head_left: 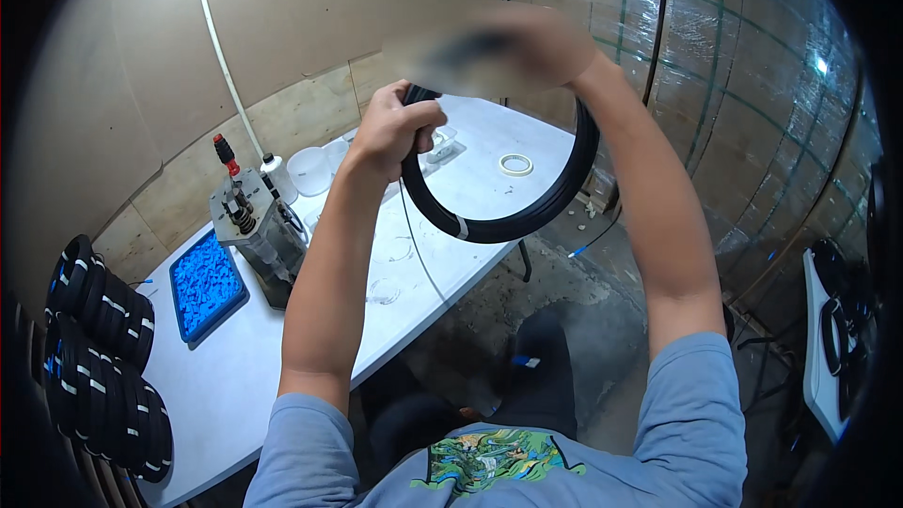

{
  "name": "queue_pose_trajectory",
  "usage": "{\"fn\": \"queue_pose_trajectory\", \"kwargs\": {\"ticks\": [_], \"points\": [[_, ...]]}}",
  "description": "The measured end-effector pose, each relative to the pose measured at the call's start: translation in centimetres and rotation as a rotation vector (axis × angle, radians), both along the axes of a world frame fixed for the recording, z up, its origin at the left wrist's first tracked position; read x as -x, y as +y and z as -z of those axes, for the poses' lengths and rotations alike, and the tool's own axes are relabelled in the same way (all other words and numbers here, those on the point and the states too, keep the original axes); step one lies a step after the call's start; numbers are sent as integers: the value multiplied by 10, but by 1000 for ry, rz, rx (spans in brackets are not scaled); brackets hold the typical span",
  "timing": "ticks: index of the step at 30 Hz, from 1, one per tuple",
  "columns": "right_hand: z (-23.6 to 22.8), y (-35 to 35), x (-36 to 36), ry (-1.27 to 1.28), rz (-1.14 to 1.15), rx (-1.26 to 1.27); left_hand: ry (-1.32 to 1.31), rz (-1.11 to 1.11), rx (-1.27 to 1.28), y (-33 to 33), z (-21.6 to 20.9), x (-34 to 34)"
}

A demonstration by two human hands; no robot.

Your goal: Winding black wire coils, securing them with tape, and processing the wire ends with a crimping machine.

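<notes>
A coil of black cable hangs upright in front of me above the white table, with a white tape band around its lower left part. The fingers of my left hand are wrapped round the coil's upper left side. At the top of the coil is my right hand; its fingers and a dark shape by them are blurred, so their grip is unclear. A thin cable strand drops from near my left hand toward the table edge. To the right of the coil, a cable end with a blue connector hangs over the floor.
On the white table stand a metal bench device, a tray of small blue parts, a white bottle, a clear tub and a tape roll. Banded black coils are stacked at the left; wrapped boxes line the right.
</notes>
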State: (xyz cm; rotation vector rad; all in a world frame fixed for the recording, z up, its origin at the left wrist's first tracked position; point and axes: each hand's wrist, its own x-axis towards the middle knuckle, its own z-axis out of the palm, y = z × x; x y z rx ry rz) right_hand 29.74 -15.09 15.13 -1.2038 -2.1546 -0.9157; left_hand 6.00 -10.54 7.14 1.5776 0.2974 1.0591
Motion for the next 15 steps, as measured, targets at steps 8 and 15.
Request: {"fn": "queue_pose_trajectory", "kwargs": {"ticks": [8, 15], "points": [[69, -42, -63, 938, -231, 563, -253, 133, 347, 31, 26, 18], [124, -30, -58, 1284, -65, 571, -46, -34, 503, 59, 66, -3]]}}
